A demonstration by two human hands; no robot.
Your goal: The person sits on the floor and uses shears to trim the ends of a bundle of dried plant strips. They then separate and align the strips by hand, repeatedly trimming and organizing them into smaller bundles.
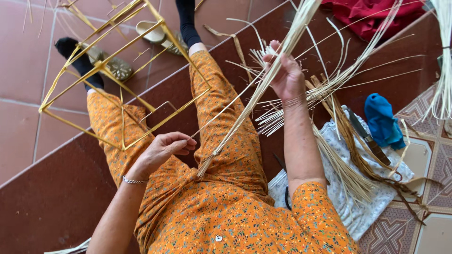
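Right hand (287, 77) grips a bundle of pale straw-coloured reed strips (263, 84); left hand (165, 148) pinches one thin strand (221, 113) near the yellow bamboo frame (117, 56).

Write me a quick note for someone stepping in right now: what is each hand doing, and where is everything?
Left hand: pinches the end of one thin strip, over the lap.
Right hand: raised, gripping a bundle of pale strips that slants down to the lap.
Yellow wire frame: rests against the knees, bare, with no weaving on it.
Spare strips lie on a white cloth to the right, with a knife and a blue cloth.
Done: one strip singled out. Left: the frame is still uncovered.
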